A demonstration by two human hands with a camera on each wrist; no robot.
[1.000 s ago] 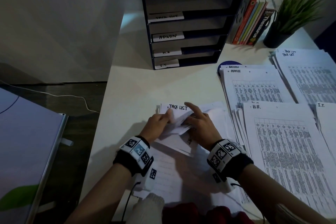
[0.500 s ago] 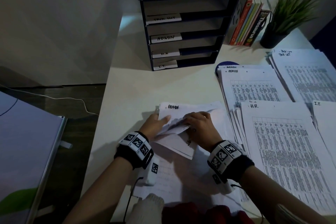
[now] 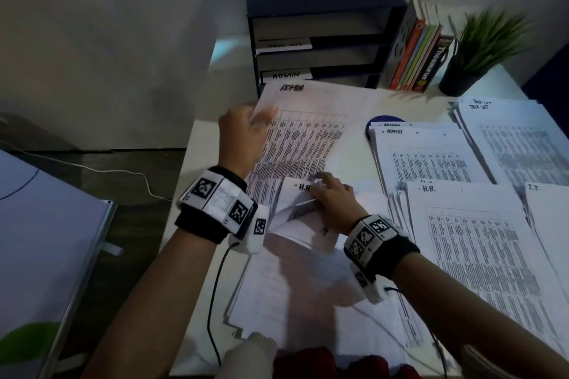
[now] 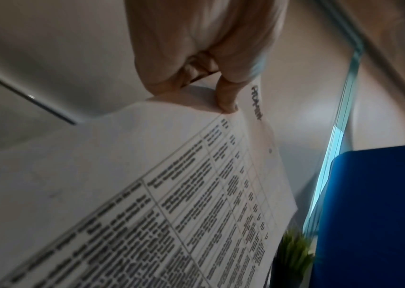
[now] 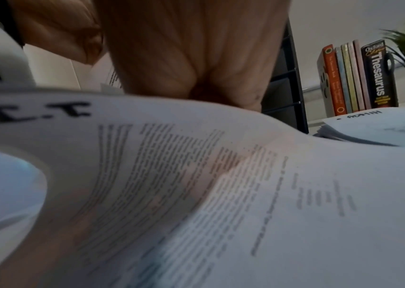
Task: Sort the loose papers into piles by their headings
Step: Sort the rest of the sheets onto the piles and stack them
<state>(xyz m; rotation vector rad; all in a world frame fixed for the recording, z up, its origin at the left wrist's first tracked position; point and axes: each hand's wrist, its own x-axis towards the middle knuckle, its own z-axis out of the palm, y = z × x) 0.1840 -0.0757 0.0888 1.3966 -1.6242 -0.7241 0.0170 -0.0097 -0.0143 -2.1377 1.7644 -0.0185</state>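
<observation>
My left hand point(image 3: 258, 115) pinches the left edge of a sheet headed ADMIN point(image 3: 308, 138) and holds it lifted over the desk, in front of the tray rack. The left wrist view shows thumb and fingers point(image 4: 223, 99) clamped on that sheet point(image 4: 172, 194). My right hand point(image 3: 320, 186) grips the bent-up top edges of the loose pile point(image 3: 292, 286), where a sheet headed H.R. point(image 3: 294, 194) shows. The right wrist view shows a curved sheet headed I.T. point(image 5: 196, 175). Sorted piles lie to the right: ADMIN point(image 3: 425, 157), TASK LIST point(image 3: 517, 138), H.R. point(image 3: 468, 240), I.T. point(image 3: 551, 209).
A dark tray rack point(image 3: 323, 40) with labelled shelves stands at the back, with books point(image 3: 421, 52) and a potted plant point(image 3: 480, 49) to its right. A blue round object point(image 3: 385, 121) peeks from under the ADMIN pile. A cable point(image 3: 215, 286) hangs at the desk's left edge.
My left hand has pulled the ADMIN sheet off the loose pile and raised it forward. An H.R. heading now shows under my right hand, which has stayed on the pile.
</observation>
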